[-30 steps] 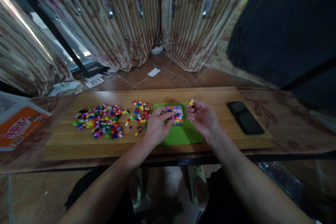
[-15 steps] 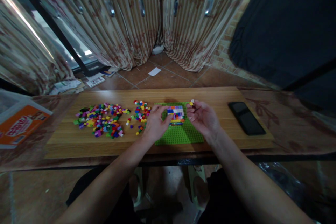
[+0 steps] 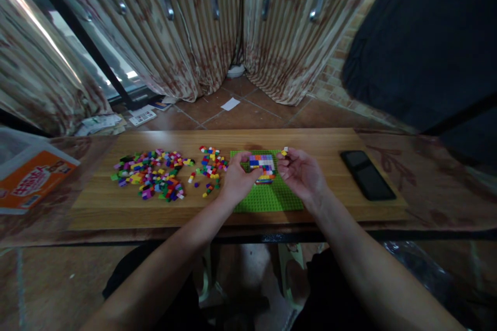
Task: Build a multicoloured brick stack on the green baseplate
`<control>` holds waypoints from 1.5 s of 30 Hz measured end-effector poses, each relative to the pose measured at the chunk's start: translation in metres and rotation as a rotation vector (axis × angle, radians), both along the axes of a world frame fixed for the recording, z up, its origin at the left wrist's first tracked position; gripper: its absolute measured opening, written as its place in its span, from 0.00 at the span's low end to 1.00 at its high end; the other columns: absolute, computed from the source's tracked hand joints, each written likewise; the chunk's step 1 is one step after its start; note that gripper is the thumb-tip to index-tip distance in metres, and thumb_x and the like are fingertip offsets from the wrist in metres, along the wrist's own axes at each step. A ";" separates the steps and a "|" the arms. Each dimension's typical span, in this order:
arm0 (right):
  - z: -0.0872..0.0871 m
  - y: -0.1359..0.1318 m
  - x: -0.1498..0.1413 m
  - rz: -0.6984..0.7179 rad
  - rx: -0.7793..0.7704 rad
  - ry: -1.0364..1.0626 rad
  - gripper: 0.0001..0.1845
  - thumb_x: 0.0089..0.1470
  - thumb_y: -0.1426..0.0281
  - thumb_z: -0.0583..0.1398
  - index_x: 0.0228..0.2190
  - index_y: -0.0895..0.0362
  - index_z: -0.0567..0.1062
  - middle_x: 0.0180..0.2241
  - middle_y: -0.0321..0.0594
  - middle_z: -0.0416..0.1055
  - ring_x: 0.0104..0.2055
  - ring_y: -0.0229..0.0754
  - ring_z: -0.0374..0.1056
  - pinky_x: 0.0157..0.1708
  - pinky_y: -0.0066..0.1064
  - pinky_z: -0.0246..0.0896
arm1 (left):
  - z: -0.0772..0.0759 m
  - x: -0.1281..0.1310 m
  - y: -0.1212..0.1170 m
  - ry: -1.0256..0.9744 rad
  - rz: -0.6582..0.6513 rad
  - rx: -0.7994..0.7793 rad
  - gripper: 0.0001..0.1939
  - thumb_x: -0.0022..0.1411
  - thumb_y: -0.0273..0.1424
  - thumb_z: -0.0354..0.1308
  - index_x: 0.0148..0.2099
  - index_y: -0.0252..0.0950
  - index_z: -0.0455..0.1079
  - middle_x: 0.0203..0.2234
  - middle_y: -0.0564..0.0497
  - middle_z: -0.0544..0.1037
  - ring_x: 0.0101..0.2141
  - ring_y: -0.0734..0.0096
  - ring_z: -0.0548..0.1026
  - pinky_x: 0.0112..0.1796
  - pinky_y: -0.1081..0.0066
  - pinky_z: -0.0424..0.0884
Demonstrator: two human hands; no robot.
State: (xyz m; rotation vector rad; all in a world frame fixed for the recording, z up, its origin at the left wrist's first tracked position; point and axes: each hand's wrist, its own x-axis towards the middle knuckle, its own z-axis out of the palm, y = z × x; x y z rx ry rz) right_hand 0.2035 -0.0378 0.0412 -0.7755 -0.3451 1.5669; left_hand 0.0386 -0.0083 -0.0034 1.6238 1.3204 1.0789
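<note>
A low structure of toy building bricks [image 3: 266, 161] in many colours stands on a green baseplate [image 3: 272, 199]. My left hand [image 3: 238, 178] is at its left side, the thumb lying over the structure's near left part and the fingers bent round toward its far left corner. Whether a loose brick is under that thumb is hidden. To the right of the structure, my right hand [image 3: 305, 176] is raised with the palm partly turned up. Between its thumb and index finger it pinches small toy bricks [image 3: 285, 151], yellow and white.
Loose bricks lie in a large pile [image 3: 155, 173] on the left of the wooden board [image 3: 330, 139], with a smaller group [image 3: 212, 163] beside the baseplate. A black phone [image 3: 367, 176] lies at the right. An orange and white box [image 3: 37, 178] stands at the far left.
My left hand has shifted slightly right, and its thumb now reaches further over the brick structure. The right hand keeps its pinch on the small bricks, nearly in place. The view has tilted slightly.
</note>
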 end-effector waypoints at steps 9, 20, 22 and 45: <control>0.000 -0.005 -0.004 0.035 -0.008 -0.055 0.05 0.47 0.75 0.65 0.27 0.57 0.74 0.23 0.34 0.73 0.21 0.29 0.64 0.19 0.17 0.64 | 0.000 -0.003 -0.003 -0.082 0.061 -0.070 0.21 0.50 0.31 0.67 0.47 0.34 0.70 0.40 0.46 0.76 0.39 0.66 0.74 0.41 0.66 0.70; 0.004 -0.013 -0.023 0.057 0.076 -0.437 0.11 0.40 0.66 0.72 0.26 0.58 0.79 0.18 0.31 0.70 0.16 0.26 0.56 0.13 0.16 0.50 | 0.039 -0.012 -0.021 -0.430 -0.155 -0.253 0.10 0.61 0.35 0.56 0.39 0.34 0.73 0.25 0.54 0.73 0.22 0.78 0.65 0.26 0.75 0.61; 0.000 -0.013 -0.026 0.030 0.157 -0.579 0.12 0.40 0.64 0.72 0.27 0.57 0.80 0.22 0.34 0.74 0.22 0.30 0.65 0.20 0.20 0.60 | 0.041 -0.013 -0.022 -0.451 -0.227 -0.271 0.11 0.61 0.36 0.55 0.36 0.33 0.72 0.24 0.54 0.72 0.21 0.79 0.63 0.24 0.75 0.59; -0.017 -0.008 -0.004 -0.033 0.261 -1.325 0.13 0.51 0.61 0.61 0.33 0.57 0.80 0.25 0.37 0.75 0.26 0.38 0.67 0.28 0.30 0.60 | 0.042 -0.034 -0.001 -0.128 -0.189 -0.321 0.12 0.58 0.34 0.56 0.25 0.33 0.70 0.17 0.56 0.68 0.18 0.81 0.61 0.22 0.76 0.54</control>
